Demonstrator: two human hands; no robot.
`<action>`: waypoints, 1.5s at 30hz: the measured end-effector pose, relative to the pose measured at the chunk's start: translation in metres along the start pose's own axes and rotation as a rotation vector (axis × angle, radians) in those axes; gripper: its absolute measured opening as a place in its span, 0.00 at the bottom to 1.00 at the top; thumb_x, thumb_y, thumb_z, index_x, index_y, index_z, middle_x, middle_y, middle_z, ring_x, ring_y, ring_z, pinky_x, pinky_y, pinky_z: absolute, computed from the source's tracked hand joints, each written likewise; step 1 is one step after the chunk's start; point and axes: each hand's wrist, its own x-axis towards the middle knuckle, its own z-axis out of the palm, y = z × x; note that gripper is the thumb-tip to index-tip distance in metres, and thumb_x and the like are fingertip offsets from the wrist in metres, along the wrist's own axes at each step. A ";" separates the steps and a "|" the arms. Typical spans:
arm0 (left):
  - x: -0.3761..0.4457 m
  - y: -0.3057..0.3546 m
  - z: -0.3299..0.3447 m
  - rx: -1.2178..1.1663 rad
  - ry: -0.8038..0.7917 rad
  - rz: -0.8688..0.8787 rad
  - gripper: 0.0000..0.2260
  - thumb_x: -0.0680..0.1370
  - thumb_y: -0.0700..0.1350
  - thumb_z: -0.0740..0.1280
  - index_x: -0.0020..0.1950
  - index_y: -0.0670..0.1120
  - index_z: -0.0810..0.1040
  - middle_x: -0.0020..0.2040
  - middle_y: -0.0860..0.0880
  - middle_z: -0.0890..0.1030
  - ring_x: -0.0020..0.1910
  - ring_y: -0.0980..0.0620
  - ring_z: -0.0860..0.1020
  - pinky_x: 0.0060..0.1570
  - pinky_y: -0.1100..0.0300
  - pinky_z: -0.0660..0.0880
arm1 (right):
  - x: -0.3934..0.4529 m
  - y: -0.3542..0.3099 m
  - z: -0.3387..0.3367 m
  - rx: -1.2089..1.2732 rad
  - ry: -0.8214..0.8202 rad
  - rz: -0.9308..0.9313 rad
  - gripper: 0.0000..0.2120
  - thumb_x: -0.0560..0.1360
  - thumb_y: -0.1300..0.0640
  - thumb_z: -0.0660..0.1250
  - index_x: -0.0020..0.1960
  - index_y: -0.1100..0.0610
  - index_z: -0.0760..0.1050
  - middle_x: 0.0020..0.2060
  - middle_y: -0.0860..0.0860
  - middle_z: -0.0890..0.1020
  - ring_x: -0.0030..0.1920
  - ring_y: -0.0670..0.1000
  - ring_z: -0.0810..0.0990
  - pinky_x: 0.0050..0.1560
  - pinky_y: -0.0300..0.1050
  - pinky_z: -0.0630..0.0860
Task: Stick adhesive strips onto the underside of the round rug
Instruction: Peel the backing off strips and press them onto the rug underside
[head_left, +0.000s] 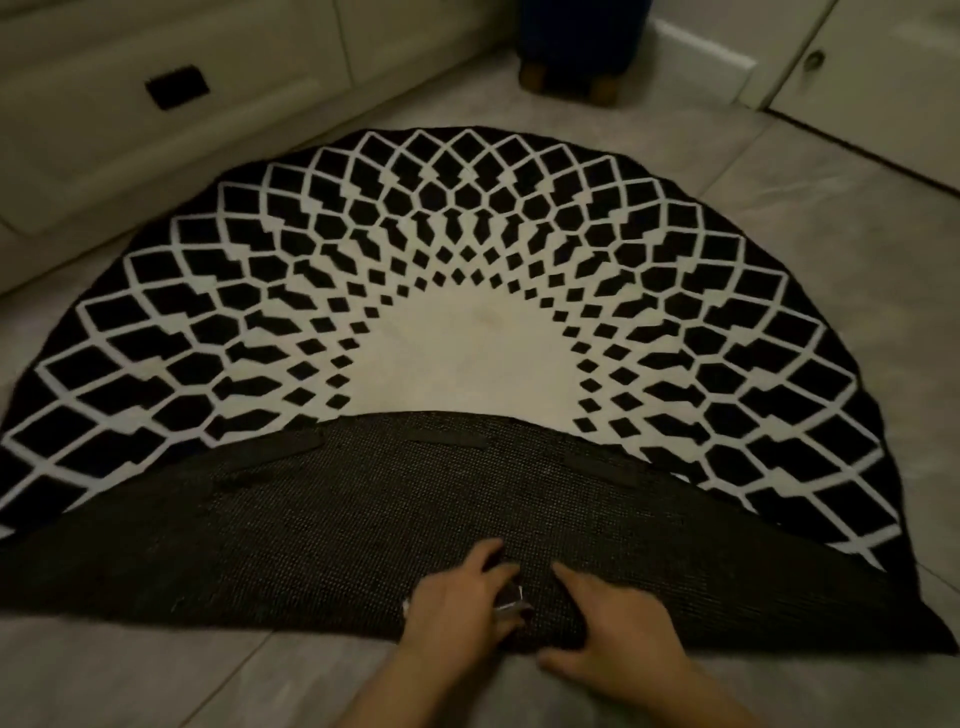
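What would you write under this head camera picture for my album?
Two hands press on the dark underside of a folded-back black-and-white round rug, where strips are already stuck.

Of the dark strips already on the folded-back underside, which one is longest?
The left strip: it runs long and slanted near the flap's upper left, clearly longer than the short middle strip and the right strip.

1. Two bare forearms enter the picture from the bottom edge.
2. The left hand (457, 597) is bare; it has no glove, and I see no ring or watch on it.
3. The right hand (618, 623) is also bare and wears nothing.
4. No sleeve covers the forearms as far as the bottom edge of the picture.
5. The fingernails look short, but the picture is too blurred to say more.
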 end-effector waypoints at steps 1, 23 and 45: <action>0.001 0.006 0.005 0.007 -0.045 0.019 0.28 0.75 0.63 0.62 0.73 0.59 0.62 0.77 0.58 0.51 0.63 0.52 0.74 0.58 0.58 0.71 | -0.009 0.010 0.005 -0.020 0.039 0.007 0.41 0.65 0.27 0.59 0.72 0.48 0.65 0.59 0.42 0.78 0.53 0.41 0.80 0.51 0.36 0.75; -0.039 -0.103 0.015 0.183 0.090 0.042 0.19 0.64 0.51 0.72 0.55 0.60 0.81 0.70 0.62 0.65 0.26 0.63 0.76 0.22 0.67 0.72 | 0.041 -0.082 0.023 0.018 -0.067 -0.169 0.21 0.76 0.45 0.64 0.59 0.60 0.74 0.52 0.57 0.79 0.50 0.58 0.79 0.43 0.47 0.72; 0.106 -0.026 -0.066 0.088 0.048 -0.314 0.26 0.79 0.61 0.53 0.72 0.48 0.61 0.66 0.44 0.63 0.55 0.42 0.76 0.52 0.49 0.75 | -0.017 0.107 -0.046 0.448 -0.121 0.563 0.02 0.75 0.52 0.66 0.46 0.49 0.77 0.34 0.46 0.78 0.36 0.43 0.77 0.35 0.37 0.70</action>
